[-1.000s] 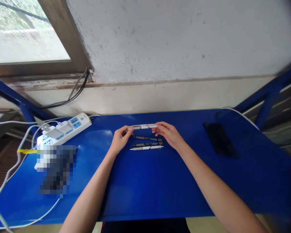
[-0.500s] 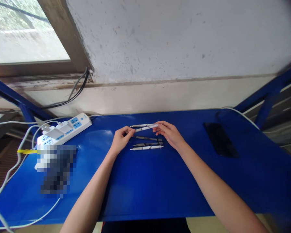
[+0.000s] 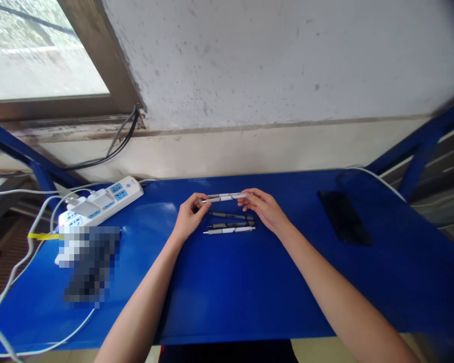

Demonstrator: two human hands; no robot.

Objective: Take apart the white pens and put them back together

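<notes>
A white-and-grey pen (image 3: 227, 198) lies sideways between my two hands, its tip pointing left. My right hand (image 3: 264, 207) pinches its right end between thumb and fingers. At the tip end, my left hand (image 3: 191, 216) is curled, with thumb and forefinger closed about the tip. Just behind, and partly covered by this pen, is another white pen (image 3: 224, 194). Nearer to me on the blue table (image 3: 245, 287) lie a dark grey pen (image 3: 229, 216), a black pen (image 3: 227, 225) and a white pen (image 3: 230, 230), roughly parallel, tips to the left.
On the left, a white power strip (image 3: 115, 199) carries plugged-in adapters and white cables (image 3: 32, 242). A blurred-out dark object (image 3: 93, 267) lies in front of it. To the right rests a black phone-like slab (image 3: 344, 217). A wall (image 3: 268, 146) stands behind the table.
The held pen has levelled out and moved slightly back, close against the rear pen. Its tip now shows at my left fingers. The pens in front have not moved.
</notes>
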